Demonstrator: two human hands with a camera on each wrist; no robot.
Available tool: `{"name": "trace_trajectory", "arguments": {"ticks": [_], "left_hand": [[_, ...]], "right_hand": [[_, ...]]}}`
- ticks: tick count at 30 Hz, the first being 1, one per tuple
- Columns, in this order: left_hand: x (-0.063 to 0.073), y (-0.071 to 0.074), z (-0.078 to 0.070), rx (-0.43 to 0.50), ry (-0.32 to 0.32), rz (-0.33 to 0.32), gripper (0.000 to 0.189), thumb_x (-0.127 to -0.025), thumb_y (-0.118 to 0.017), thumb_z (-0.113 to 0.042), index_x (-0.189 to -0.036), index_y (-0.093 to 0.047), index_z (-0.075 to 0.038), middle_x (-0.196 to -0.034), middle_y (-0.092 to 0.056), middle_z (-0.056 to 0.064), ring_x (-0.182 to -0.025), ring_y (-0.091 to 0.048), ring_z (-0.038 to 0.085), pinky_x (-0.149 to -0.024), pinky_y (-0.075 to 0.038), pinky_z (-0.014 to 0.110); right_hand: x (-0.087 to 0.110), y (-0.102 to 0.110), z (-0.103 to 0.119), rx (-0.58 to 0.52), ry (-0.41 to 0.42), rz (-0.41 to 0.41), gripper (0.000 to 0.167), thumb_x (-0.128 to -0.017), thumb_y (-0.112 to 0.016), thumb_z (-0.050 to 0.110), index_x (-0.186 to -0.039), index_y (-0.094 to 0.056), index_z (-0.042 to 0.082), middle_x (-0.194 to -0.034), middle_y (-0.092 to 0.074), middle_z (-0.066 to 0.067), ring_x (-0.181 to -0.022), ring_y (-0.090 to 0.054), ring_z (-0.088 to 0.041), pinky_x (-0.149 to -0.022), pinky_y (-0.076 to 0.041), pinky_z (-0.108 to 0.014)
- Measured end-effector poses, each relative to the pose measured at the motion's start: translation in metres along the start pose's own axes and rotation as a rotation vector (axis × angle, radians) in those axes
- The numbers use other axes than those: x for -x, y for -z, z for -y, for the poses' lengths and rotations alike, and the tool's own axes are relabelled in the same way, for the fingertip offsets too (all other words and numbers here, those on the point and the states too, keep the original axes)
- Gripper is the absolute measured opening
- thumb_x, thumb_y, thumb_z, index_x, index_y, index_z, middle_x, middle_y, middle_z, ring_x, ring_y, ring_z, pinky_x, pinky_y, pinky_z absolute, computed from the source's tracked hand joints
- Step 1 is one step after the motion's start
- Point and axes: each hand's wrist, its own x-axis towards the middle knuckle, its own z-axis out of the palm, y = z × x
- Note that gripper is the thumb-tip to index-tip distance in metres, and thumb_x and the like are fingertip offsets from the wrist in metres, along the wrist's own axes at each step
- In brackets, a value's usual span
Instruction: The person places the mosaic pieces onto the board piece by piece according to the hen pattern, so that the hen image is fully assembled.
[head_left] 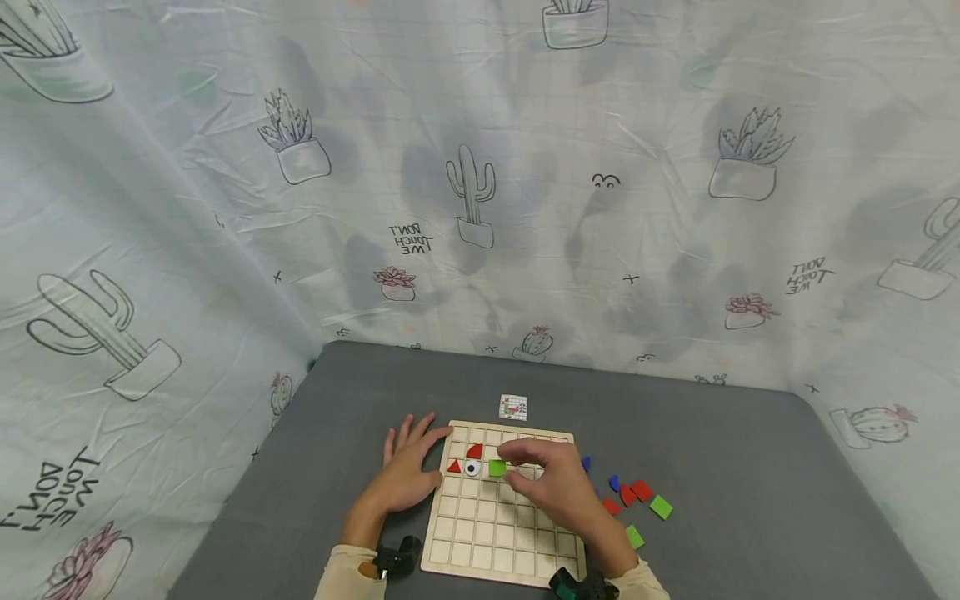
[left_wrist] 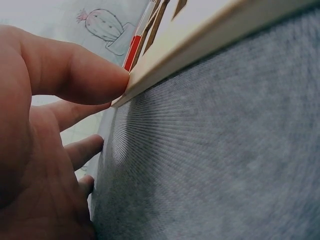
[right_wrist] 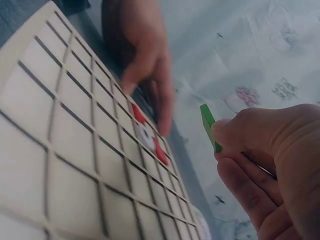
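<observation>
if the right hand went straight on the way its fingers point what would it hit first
Probably the red quarter-circle tile or the black-dotted white disc beside it; since the right hand holds its green square tile raised, it may pass over both.

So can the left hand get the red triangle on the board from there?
Probably yes: the left hand touches the board at its edge, close beside the red triangle, and nothing seems to block the way.
</observation>
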Motion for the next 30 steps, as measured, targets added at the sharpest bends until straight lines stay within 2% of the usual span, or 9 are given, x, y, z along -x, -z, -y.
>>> {"name": "trace_trajectory", "arguments": {"ticks": [2, 8, 12, 17, 23, 30], "left_hand": [[0.000, 0.000, 0.000, 0.005, -0.013, -0.010, 0.071, -0.085, -0.067, -0.002, -0.155, -0.059, -0.009, -0.175, -0.033, 0.028, -0.166, -0.008, 0.057, -0.128, 0.007, 0.076], [-0.003, 0.001, 0.000, -0.036, 0.024, 0.018, 0.071, -0.088, -0.067, -0.002, -0.158, -0.059, -0.012, -0.178, -0.032, 0.023, -0.168, -0.007, 0.053, -0.130, 0.008, 0.073], [-0.004, 0.001, 0.000, -0.051, 0.033, 0.026, 0.072, -0.088, -0.068, -0.002, -0.158, -0.058, -0.013, -0.178, -0.031, 0.022, -0.168, -0.006, 0.052, -0.130, 0.008, 0.073], [-0.003, 0.001, -0.002, -0.051, 0.039, 0.025, 0.072, -0.088, -0.068, -0.002, -0.158, -0.059, -0.014, -0.178, -0.032, 0.022, -0.169, -0.007, 0.052, -0.130, 0.007, 0.073], [-0.002, 0.001, -0.002, -0.042, 0.040, 0.025, 0.074, -0.086, -0.068, -0.001, -0.157, -0.060, -0.015, -0.178, -0.032, 0.021, -0.169, -0.007, 0.052, -0.130, 0.007, 0.073], [-0.002, 0.001, -0.001, -0.048, 0.036, 0.024, 0.073, -0.086, -0.067, -0.001, -0.158, -0.060, -0.015, -0.178, -0.033, 0.021, -0.169, -0.008, 0.052, -0.130, 0.006, 0.074]], "right_hand": [[-0.002, -0.009, 0.001, -0.010, 0.000, 0.005, 0.033, -0.091, -0.085, 0.002, -0.123, -0.081, 0.012, -0.118, -0.084, -0.004, -0.103, -0.082, -0.023, -0.089, -0.068, -0.046], [-0.005, -0.037, -0.001, -0.033, 0.005, 0.003, 0.033, -0.090, -0.085, -0.002, -0.121, -0.082, 0.005, -0.116, -0.084, -0.006, -0.101, -0.082, -0.024, -0.088, -0.068, -0.041], [-0.006, -0.050, -0.001, 0.001, 0.032, -0.001, 0.033, -0.088, -0.085, -0.004, -0.120, -0.082, 0.005, -0.115, -0.084, -0.005, -0.099, -0.082, -0.020, -0.087, -0.068, -0.036], [-0.004, -0.056, 0.000, 0.038, 0.021, 0.018, 0.029, -0.090, -0.085, -0.002, -0.118, -0.083, 0.006, -0.113, -0.084, -0.004, -0.099, -0.082, -0.016, -0.086, -0.067, -0.031], [-0.004, -0.058, -0.002, 0.082, 0.044, 0.038, 0.025, -0.092, -0.083, -0.001, -0.116, -0.083, 0.006, -0.110, -0.084, -0.005, -0.096, -0.082, -0.019, -0.082, -0.066, -0.029], [-0.003, -0.061, 0.000, 0.148, 0.059, 0.029, 0.028, -0.089, -0.085, -0.003, -0.116, -0.083, 0.006, -0.110, -0.084, -0.005, -0.097, -0.081, -0.016, -0.084, -0.066, -0.029]]}}
